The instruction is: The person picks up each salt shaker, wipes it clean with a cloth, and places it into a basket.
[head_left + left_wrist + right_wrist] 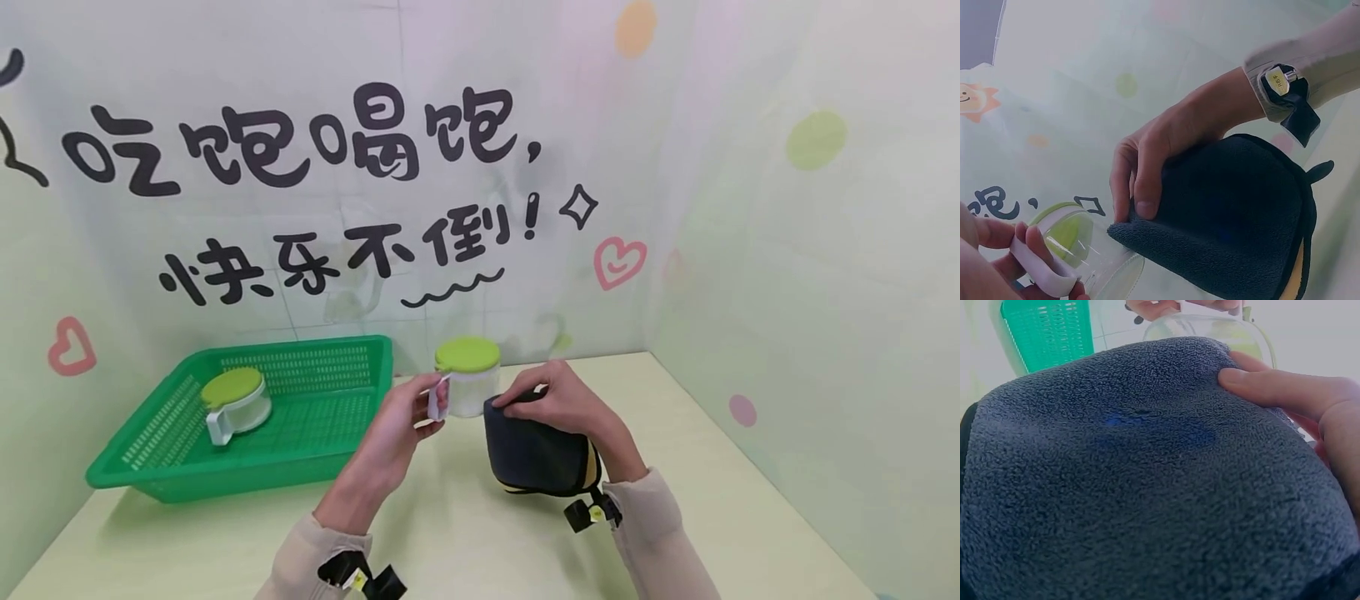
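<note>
Cream tabletop [465,546] under cloth [536,454], held jar [474,392]; white wall [480,50] behind (black lettering [382,260]).

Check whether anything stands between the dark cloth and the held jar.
Nothing visible: the dark cloth, pinched by the right hand, has an edge beside the jar whose handle the left hand holds. The basket sits off left.

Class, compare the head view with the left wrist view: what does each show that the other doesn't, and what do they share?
Only the head view shows the green basket and the jar inside it. Only the left wrist view shows the smiling orange sun drawing. Both show the left hand gripping the other jar by its handle, and the right hand pinching the dark cloth.
</note>
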`<state>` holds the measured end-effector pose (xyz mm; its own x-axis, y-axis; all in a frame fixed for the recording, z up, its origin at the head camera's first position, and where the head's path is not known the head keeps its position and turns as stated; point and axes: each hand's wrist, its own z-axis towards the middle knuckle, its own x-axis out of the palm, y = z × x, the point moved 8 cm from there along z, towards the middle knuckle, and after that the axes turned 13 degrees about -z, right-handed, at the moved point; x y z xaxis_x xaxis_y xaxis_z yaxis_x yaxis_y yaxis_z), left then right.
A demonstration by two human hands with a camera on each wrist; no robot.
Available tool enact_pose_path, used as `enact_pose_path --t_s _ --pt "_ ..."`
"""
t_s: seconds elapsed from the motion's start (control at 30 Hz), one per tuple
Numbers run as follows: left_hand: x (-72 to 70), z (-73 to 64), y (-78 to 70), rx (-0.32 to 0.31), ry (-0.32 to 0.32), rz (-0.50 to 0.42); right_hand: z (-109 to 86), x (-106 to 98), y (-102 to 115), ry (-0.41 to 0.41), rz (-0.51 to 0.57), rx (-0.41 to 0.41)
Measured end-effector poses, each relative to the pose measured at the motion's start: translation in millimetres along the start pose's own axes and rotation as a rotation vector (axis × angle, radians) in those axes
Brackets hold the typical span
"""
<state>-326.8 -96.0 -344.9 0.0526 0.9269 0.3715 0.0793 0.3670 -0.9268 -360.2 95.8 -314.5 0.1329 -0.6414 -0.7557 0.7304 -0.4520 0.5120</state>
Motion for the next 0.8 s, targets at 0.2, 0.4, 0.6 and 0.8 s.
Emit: enact_pose_path --t_s 0.2,0.4,0.6,0.8 --pt "0.6 -0.2 -1.7 -0.008 0.017 -0.020 -0.8 -1.4 -3.6 0.013 -0.029 0.013" --pt "-0.3 0.1 -2.0 -0.011 0.023 -0.026 -2.3 -6.5 -2.6 -0.021 -0.042 0.026" --pt "1.7 -1.1 -4.2 0.005 0.023 0.005 -4.9 -14.9 0.2 -0.115 -0.023 0.028" --pt "0.5 -6.0 -4.8 0.007 0.011 0.058 -9.2 -20.6 7.3 -0.215 0.009 -0.029"
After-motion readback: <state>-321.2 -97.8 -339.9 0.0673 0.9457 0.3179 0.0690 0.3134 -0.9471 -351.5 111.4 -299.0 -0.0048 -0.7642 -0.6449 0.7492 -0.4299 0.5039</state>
